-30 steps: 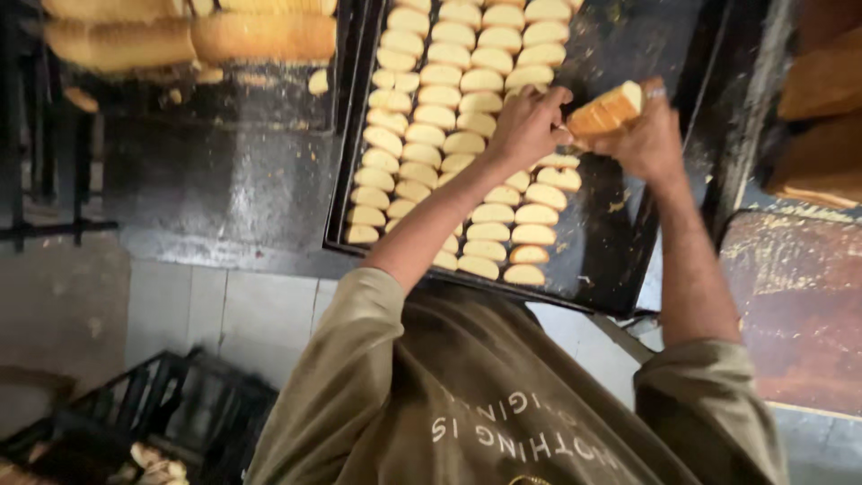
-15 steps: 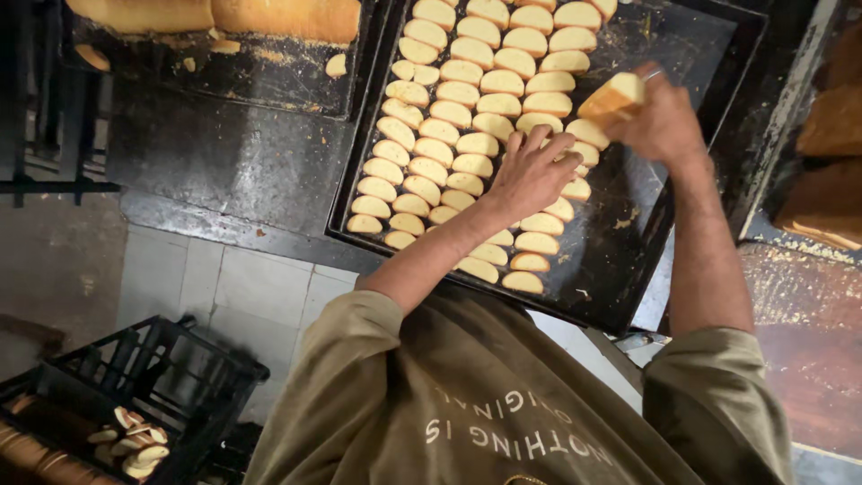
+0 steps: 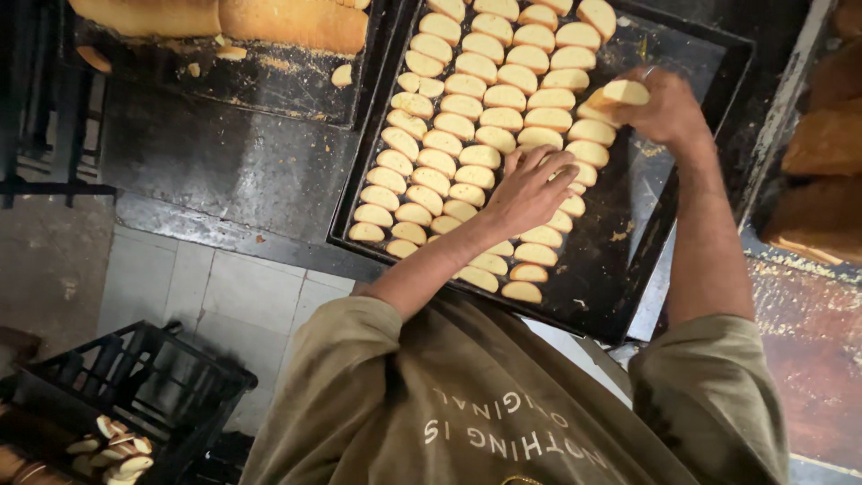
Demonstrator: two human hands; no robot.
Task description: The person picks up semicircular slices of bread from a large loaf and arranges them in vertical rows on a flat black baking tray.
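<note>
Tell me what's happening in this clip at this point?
A person in an olive shirt is bent over a dark baking tray filled with rows of pale bread slices. The left hand lies flat on the slices near the middle of the tray. The right hand holds a small stack of slices at the edge of the rows. The tray's right side is bare. Whole loaves lie on another tray at upper left, and a black crate stands on the floor.

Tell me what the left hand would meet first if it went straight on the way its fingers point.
The left hand lies over the rows of bread slices on the tray. Straight on it would probably meet the slice in the right hand, though depth is unclear.
</note>
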